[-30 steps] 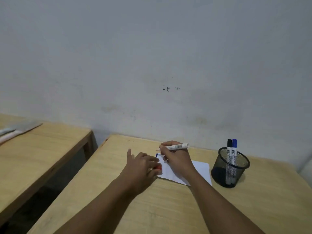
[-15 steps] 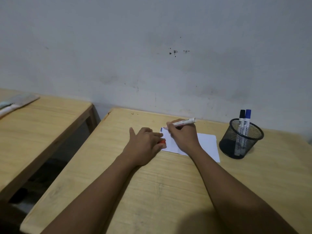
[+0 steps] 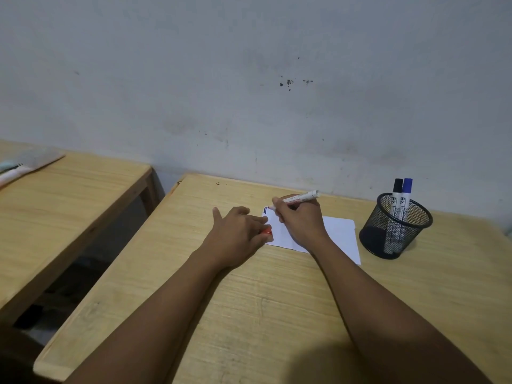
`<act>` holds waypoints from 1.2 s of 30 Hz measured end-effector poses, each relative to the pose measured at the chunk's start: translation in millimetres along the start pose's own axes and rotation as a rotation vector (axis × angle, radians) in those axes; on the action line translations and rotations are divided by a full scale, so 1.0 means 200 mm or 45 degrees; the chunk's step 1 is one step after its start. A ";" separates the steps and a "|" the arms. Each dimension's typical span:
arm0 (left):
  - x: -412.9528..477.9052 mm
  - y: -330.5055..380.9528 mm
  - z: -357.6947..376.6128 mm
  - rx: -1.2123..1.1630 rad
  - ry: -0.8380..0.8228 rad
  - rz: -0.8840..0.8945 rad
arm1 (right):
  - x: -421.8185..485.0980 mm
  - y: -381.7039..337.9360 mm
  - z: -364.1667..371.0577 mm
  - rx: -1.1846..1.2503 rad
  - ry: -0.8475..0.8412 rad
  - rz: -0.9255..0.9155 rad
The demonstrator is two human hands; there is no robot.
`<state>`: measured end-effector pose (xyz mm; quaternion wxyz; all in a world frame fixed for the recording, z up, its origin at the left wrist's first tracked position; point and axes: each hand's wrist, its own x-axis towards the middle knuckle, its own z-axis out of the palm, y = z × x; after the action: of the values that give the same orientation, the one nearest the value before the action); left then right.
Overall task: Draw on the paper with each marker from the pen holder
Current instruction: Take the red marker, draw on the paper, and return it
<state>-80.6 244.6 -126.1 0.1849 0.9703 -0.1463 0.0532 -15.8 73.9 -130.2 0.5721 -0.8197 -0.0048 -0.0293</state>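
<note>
A white paper [image 3: 339, 234] lies on the wooden desk [image 3: 249, 300], with a short dark line at its far left corner. My right hand [image 3: 300, 221] grips a white marker [image 3: 300, 198], its tip touching that corner of the paper. My left hand [image 3: 241, 234] rests on the paper's left edge and holds a red cap [image 3: 266, 231] between its fingers. A black mesh pen holder [image 3: 396, 231] stands to the right of the paper. In it stand a black-capped marker [image 3: 397, 195] and a blue-capped marker [image 3: 406, 195].
A second wooden desk [image 3: 69, 206] stands to the left across a gap, with a few flat items [image 3: 25, 164] at its far left. A grey wall [image 3: 249, 79] runs directly behind both desks.
The view has tilted down, then slightly back up. Both hands stay on the paper; the marker tip stays at the paper's far left corner.
</note>
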 end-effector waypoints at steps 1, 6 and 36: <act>0.00 0.00 0.00 -0.007 0.002 0.002 | 0.00 0.00 0.00 -0.002 -0.002 0.001; 0.00 0.00 0.00 -0.005 0.009 0.013 | 0.00 0.00 0.00 -0.022 -0.010 -0.018; 0.02 0.00 0.00 -0.032 0.016 -0.036 | -0.04 -0.17 -0.16 0.530 -0.017 -0.038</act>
<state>-77.0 244.4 -125.6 0.1989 0.9695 -0.1319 0.0549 -26.6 55.1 -88.5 0.7286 -0.6837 -0.0266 -0.0308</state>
